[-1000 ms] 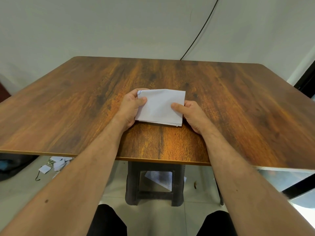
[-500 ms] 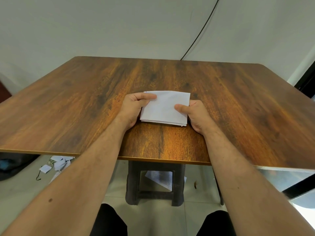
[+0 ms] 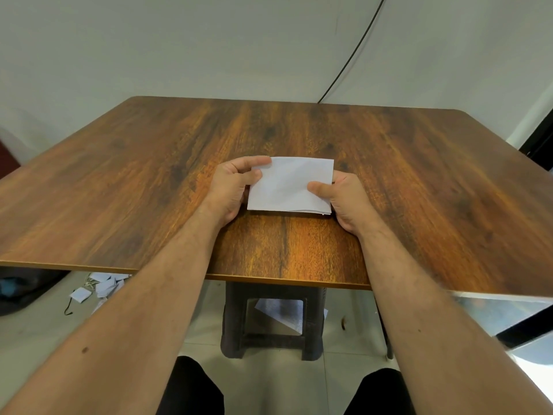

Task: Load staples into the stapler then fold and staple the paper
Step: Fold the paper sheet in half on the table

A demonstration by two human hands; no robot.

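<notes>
Pale, matte walls (image 3: 149, 49) close off the space behind our work surface, with a thin black cable (image 3: 353, 52) curving down across them to the table's far edge. Below that spreads the broad brown wood-grain tabletop (image 3: 149, 181), smooth and faintly glossy, with rounded far corners and a thin light band along its near edge. Under it we see a dark, square-framed plastic stool (image 3: 236, 324) standing on grey floor tiles (image 3: 39, 339), and a scatter of small white paper scraps (image 3: 101, 286) on the floor to the left. Our bare forearms reach in over the near edge. Between our hands sits the folded white rectangle of paper (image 3: 287, 184), several layers showing at its near right corner, resting just above or on the tabletop; we cannot tell which. Our left hand (image 3: 233, 184) pinches its left edge, thumb on top and fingers curled along the far corner. Our right hand (image 3: 347, 196) grips the right edge, thumb pressed flat on the upper face.
</notes>
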